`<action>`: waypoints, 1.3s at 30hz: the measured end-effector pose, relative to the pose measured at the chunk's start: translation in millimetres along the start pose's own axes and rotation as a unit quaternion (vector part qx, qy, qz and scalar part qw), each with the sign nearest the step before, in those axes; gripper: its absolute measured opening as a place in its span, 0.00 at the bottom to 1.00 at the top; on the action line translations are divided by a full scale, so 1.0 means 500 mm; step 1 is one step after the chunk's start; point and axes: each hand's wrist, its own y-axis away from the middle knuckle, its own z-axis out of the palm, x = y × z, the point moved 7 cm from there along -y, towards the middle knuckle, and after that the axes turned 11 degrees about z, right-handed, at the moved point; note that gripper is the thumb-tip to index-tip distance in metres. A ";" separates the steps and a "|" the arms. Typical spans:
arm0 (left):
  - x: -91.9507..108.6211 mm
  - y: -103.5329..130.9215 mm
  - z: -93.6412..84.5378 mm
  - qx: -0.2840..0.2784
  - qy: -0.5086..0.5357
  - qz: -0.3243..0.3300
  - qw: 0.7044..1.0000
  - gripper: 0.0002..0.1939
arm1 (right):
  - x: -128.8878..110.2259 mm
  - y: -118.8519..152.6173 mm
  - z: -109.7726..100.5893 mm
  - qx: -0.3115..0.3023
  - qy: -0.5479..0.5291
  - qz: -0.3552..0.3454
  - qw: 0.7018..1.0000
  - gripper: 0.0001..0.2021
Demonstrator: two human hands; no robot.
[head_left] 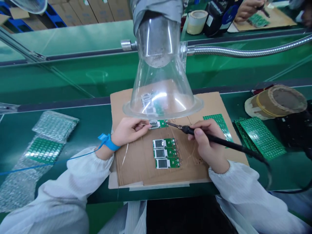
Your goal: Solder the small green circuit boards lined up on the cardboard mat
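My right hand (209, 143) is closed around a black soldering iron (190, 130), whose tip reaches the right part of a small green circuit board (159, 123). At the left end of that board, my left hand (130, 130) pinches a thin solder wire (125, 154), which also trails down below the hand. A blue wrist strap (110, 143) is round my left wrist. Below, three boards with grey screens (162, 153) lie in a stack of rows on the brown cardboard (136, 165). More boards show through the clear funnel hood (161, 94).
Bubble wrap (55, 125) with a green panel (44, 150) lies at left. Green panels (263, 136) and a tape roll (275, 101) are at right. A metal flexible arm (234, 51) runs behind. Across the divider, a person's hand (247, 10) holds a tool.
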 end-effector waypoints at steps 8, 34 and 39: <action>0.005 0.005 0.022 -0.070 -0.022 0.030 0.997 0.10 | 0.023 0.012 0.015 -0.046 0.064 -0.021 0.997 0.07; -0.001 0.011 0.003 -0.022 -0.110 0.026 0.993 0.13 | 0.027 0.009 0.006 -0.008 0.037 -0.021 0.999 0.10; 0.005 0.009 0.026 -0.074 -0.045 0.033 0.996 0.12 | 0.015 0.006 0.022 -0.061 0.091 -0.029 0.994 0.08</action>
